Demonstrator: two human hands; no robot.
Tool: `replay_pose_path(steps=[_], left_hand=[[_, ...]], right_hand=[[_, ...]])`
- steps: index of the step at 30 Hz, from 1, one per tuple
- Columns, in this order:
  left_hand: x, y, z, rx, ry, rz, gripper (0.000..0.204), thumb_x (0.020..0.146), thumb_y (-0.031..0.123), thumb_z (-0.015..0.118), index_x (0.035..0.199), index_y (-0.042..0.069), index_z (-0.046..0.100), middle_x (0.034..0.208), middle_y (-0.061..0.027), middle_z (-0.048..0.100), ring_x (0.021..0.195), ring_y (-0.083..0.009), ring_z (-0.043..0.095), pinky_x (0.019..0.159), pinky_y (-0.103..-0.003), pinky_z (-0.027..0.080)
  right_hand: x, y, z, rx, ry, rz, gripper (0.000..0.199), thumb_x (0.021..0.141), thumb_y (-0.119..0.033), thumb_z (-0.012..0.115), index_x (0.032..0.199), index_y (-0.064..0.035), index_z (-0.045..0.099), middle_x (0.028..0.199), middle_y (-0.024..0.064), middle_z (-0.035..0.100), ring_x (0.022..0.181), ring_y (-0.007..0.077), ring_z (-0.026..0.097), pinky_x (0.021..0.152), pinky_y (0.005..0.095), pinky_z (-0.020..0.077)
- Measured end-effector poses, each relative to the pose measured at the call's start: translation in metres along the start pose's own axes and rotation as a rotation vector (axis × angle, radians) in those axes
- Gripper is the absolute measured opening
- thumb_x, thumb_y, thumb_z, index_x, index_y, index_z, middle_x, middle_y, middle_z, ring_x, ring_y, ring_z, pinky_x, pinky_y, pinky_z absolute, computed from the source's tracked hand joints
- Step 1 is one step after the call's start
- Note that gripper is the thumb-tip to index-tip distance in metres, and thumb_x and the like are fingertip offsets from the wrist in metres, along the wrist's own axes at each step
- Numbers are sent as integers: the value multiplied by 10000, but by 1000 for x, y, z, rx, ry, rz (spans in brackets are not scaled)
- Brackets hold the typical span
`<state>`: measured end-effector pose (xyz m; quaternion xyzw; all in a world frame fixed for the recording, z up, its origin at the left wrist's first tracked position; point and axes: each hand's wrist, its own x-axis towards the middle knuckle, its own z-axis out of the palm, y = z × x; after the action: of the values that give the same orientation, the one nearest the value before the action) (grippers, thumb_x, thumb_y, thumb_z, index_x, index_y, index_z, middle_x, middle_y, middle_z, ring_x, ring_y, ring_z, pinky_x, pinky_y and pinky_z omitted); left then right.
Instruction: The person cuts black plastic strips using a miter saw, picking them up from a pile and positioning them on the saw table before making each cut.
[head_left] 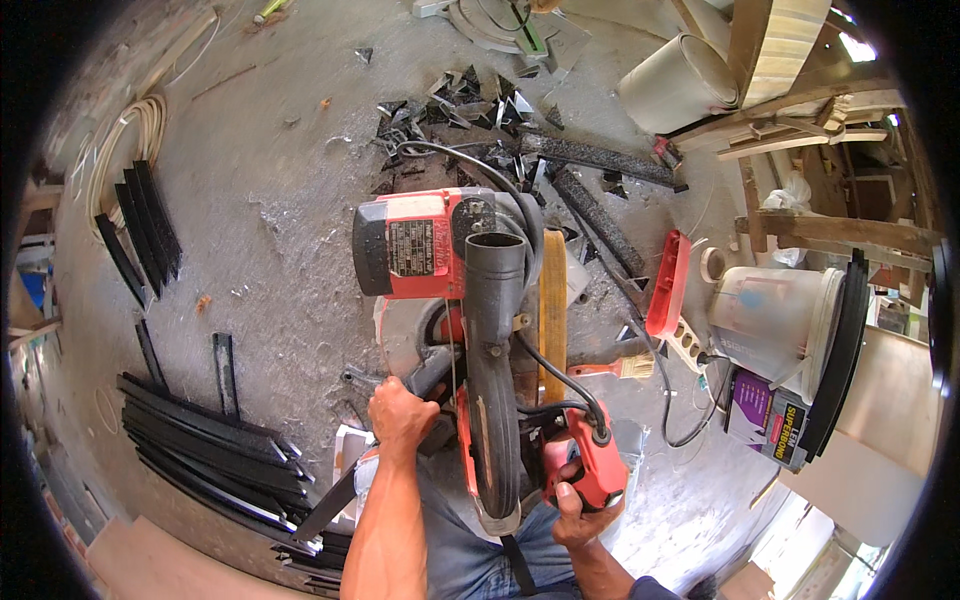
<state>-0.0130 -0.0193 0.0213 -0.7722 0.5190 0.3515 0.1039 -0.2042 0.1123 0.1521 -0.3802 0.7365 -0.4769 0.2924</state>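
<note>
The work in hand looks like cutting black strips, and it seems well under way. The mitre saw (492,300) stands on the floor (270,230), around its middle and toward the near edge. The right hand (588,522) has its fingers wrapped round the saw's red handle (590,460). The left hand (402,412) is curled low at the saw's left side; whether its fingers grip a strip or part of the saw, I cannot tell. One black strip (328,510) slants out beside that forearm, its upper end lost near the saw, so whether this cut is made is hidden.

Beyond the saw, toward the floor's far edge, a heap of triangular offcuts (465,105) suggests many angled cuts are done. Toward the floor's left edge lie a large pile of strips (200,430) and a smaller group of short lengths (160,225); which are finished and which remain, I cannot tell
</note>
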Motion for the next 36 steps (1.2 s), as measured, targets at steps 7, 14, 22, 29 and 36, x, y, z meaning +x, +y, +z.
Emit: replay_pose_path(steps=[7, 14, 22, 29, 36], left_hand=[[0, 0, -2, 44, -39, -20, 469, 637, 256, 769, 924, -97, 654, 960, -281, 681, 936, -442, 670, 870, -466, 537], [-4, 7, -4, 26, -18, -10, 481, 660, 283, 781, 927, -98, 661, 968, -292, 678, 947, -445, 668, 867, -468, 536], [-4, 7, -8, 30, -42, -8, 558, 710, 369, 797, 957, -113, 667, 982, -311, 677, 980, -458, 661, 875, -474, 534], [-4, 4, -10, 18, -18, 32, 502, 690, 304, 783, 946, -113, 671, 988, -321, 672, 985, -464, 658, 886, -479, 532], [-4, -9, 5, -29, 62, 96, 358, 621, 153, 677, 851, -121, 686, 918, -353, 661, 924, -479, 666, 858, -502, 534]], right_hand=[[-3, 0, 0, 240, -34, 100, 428, 809, -221, 665, 1109, 45, 514, 878, 107, 614, 699, 164, 584, 600, 288, 499], [-1, 8, 1, 290, 22, 11, 797, 845, -664, 607, 1123, 76, 505, 764, 115, 629, 572, 152, 571, 497, 275, 467], [2, 0, 0, 376, 8, 247, 1008, 684, -885, 531, 1055, 52, 555, 742, 96, 612, 576, 144, 566, 478, 264, 444], [11, -24, -1, 375, -37, 210, 803, 869, -705, 550, 1074, 69, 605, 862, 89, 648, 701, 153, 608, 624, 280, 485], [52, -79, -13, 425, -220, 420, 545, 968, -475, 563, 1137, 41, 607, 1020, 114, 688, 945, 159, 642, 886, 279, 469]])
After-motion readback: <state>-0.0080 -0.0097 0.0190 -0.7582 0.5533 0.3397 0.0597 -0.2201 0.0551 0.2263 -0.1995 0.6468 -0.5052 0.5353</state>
